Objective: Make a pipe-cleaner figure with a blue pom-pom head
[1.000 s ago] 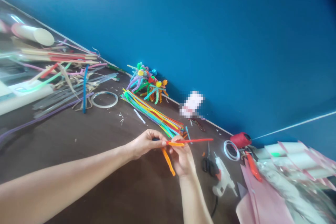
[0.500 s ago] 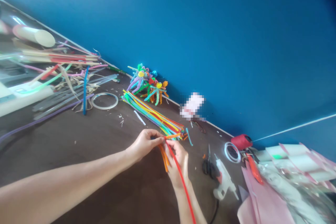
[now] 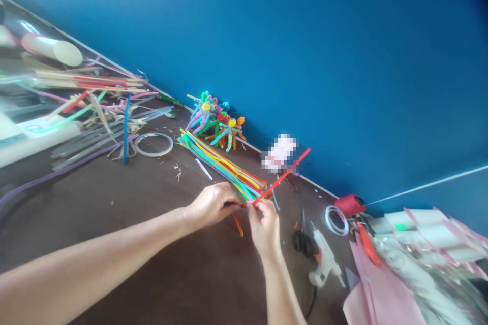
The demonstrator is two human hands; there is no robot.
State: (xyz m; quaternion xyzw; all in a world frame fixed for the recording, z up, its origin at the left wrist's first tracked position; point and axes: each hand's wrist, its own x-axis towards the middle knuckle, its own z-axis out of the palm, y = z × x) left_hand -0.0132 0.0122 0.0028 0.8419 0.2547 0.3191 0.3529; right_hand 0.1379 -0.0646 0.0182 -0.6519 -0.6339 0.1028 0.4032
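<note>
My left hand (image 3: 210, 206) and my right hand (image 3: 265, 228) meet over the dark table, both pinched closed on pipe cleaners. A red pipe cleaner (image 3: 282, 176) sticks up and to the right from between the fingers. An orange pipe cleaner (image 3: 238, 225) hangs down below the hands. Just behind the hands lies a bundle of many-coloured pipe cleaners (image 3: 217, 162). Finished pipe-cleaner figures (image 3: 216, 121) stand against the blue wall.
A white glue gun (image 3: 324, 259) and black scissors (image 3: 302, 237) lie right of my hands. A tape ring (image 3: 153, 144) lies to the left, a second tape ring (image 3: 334, 219) and red thread spool (image 3: 349, 204) to the right. Pink paper (image 3: 377, 289) fills the right corner; sticks and strips (image 3: 95, 111) clutter the far left.
The red pipe cleaner has swung round the orange one: pointing right a second ago, then down along my right wrist, now up and to the right.
</note>
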